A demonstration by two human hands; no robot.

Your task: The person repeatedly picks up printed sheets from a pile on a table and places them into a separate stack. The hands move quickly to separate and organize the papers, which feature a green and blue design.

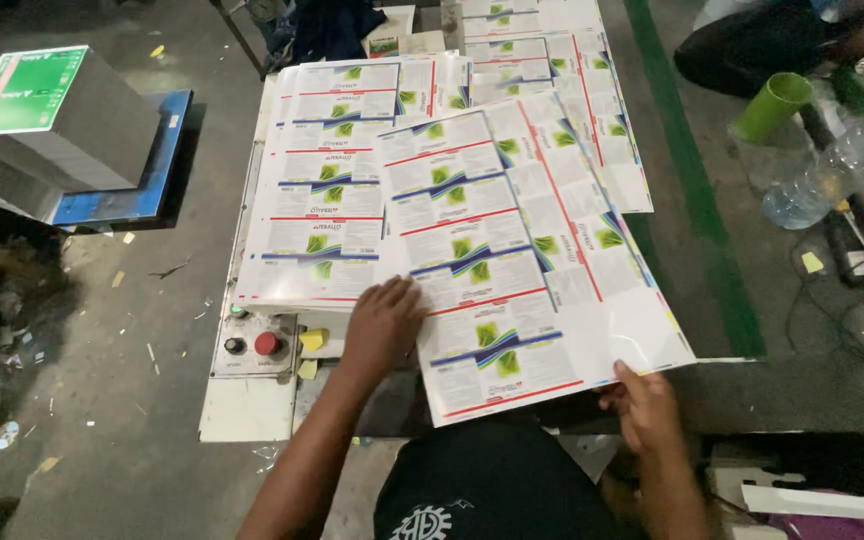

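A large glossy printed sheet (pixel 512 250) with rows of white, green and blue label panels lies tilted on top of a stack of similar sheets (pixel 322 200). My left hand (pixel 384 322) presses flat on the sheet's near left edge, fingers spread. My right hand (pixel 642 405) grips the sheet's near right corner from below the edge. More printed sheets (pixel 552 50) stretch away along the back of the machine table (pixel 252 400).
A control panel with a red button (pixel 267 343) and a black knob (pixel 235 345) sits left of my left hand. A tall grey paper stack (pixel 42 130) rests on a blue pallet at left. A green cup (pixel 772 105) and a plastic bottle (pixel 812 180) stand at right.
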